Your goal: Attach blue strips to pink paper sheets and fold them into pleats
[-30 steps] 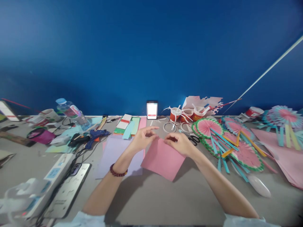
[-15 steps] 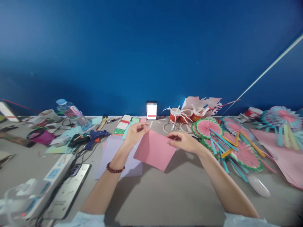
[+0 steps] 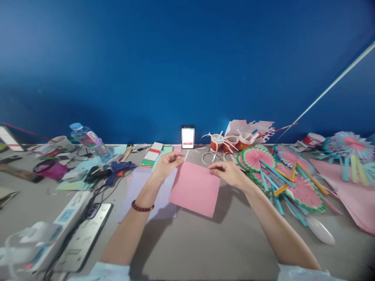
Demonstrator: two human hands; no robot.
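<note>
A square sheet of pink paper (image 3: 195, 190) hangs tilted above the grey table, its upper edge between my two hands. My left hand (image 3: 166, 166) is closed at the upper left corner, thumb and fingers pinching it. At the upper right corner my right hand (image 3: 230, 173) grips the sheet between thumb and bent fingers. Lavender paper (image 3: 137, 193) lies flat on the table, partly hidden behind my left forearm and the pink sheet. A short white strip (image 3: 186, 156) shows just beyond my left fingertips; whether it touches them I cannot tell.
Folded paper fans (image 3: 258, 158) with coloured strips lie on the right, beside a white glue bottle-like object (image 3: 320, 231). Red cups (image 3: 216, 142) and a lit phone (image 3: 188, 137) stand at the back. On the left are a blue glue gun (image 3: 117, 168), a bottle (image 3: 89, 139) and a power strip (image 3: 63, 222).
The pink sheet has swung its lower edge rightward, turned more squarely toward me, and looks lighter. Both hands keep their hold, nearly in place.
</note>
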